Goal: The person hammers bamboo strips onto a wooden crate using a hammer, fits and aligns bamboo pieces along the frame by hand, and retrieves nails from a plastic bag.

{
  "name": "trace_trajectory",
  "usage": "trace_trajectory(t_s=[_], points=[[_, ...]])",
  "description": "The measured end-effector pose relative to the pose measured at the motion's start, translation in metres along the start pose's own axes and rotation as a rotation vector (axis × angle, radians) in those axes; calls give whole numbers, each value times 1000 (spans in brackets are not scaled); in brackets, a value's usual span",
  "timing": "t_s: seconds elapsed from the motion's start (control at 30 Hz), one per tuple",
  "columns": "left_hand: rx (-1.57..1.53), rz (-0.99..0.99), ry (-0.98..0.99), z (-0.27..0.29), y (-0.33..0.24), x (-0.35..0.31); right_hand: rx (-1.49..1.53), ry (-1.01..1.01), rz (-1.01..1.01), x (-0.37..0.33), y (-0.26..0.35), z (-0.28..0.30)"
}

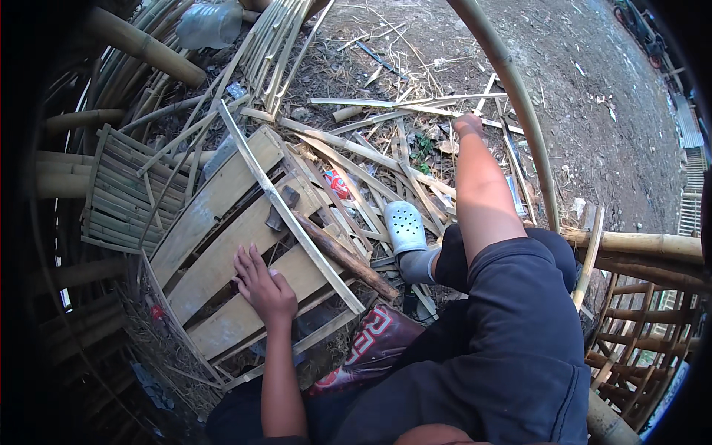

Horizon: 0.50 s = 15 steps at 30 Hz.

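My left hand (265, 289) lies open, fingers stretched out, on the pale boards of a slatted wooden bench (215, 274). Beyond it, across the bench edge, rests a tool with a thick wooden handle (345, 254) and a dark, blocky head (282, 209); its exact kind is unclear. My right arm reaches far forward to the ground. There my right hand (468, 126) is closed at a thin bamboo strip (432, 110), which shows on both sides of it; the fingertips are mostly hidden. More split bamboo strips (371, 152) lie crisscrossed around it.
A curved bamboo pole (519, 89) arches right of my arm. Bundled bamboo strips (278, 52) and a slatted bamboo panel (133, 193) stand left, near a clear plastic container (209, 26). A printed sack (378, 341) lies by my leg, behind a light clog (405, 226). Bamboo rails (645, 245) run right.
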<state>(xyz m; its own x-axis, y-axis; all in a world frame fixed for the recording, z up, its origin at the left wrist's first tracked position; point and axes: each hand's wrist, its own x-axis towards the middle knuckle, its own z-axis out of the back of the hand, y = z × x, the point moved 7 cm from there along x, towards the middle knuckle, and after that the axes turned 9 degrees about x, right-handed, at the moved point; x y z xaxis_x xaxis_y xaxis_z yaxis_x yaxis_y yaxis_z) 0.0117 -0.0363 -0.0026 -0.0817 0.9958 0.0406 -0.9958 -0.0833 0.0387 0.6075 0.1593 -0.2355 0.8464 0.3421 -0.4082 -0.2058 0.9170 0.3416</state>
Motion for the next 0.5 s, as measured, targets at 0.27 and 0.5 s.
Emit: trace_trajectory(t_s=[0.27,0.5], points=[[-59,-10,-46,5,-9,-1,524,347,-188,-88,90,46],[-97,-6,-65,4,-8,-2,445,822,-13,-219,99,117]])
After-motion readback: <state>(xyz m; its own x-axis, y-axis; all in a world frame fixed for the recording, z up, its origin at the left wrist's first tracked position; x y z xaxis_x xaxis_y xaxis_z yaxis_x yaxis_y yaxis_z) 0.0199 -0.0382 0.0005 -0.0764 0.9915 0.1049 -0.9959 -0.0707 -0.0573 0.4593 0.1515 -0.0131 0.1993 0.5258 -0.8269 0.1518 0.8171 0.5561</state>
